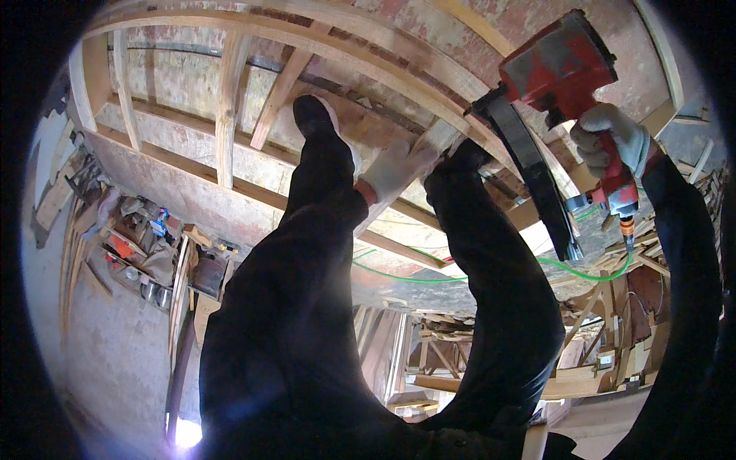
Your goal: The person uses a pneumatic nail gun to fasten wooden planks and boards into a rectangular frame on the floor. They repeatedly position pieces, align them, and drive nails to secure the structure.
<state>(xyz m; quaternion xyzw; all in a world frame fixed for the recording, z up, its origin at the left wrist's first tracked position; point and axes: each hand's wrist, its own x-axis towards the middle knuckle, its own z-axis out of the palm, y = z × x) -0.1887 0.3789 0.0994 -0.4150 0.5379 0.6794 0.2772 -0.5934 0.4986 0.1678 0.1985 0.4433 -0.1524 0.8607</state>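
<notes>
My right hand (613, 138), in a white glove, is wrapped round the grip of a red and black pneumatic nail gun (560, 65). The gun's long dark magazine (537, 180) slants down toward me, and its nose sits close to the long rail (376, 61) of a wooden frame. Between my legs, my gloved left hand (392, 170) is closed over a short wooden slat (440, 136) whose far end lies by that rail. My fingertips there are partly hard to make out. A green air hose (590, 276) hangs from the gun's orange fitting.
My shoes (313, 116) rest among the frame's crosspieces (228, 115), over a worn board surface. Tools and clutter fill a shelf (153, 253) at left. Scrap wood (613, 360) is heaped at lower right, and the hose runs behind my right leg.
</notes>
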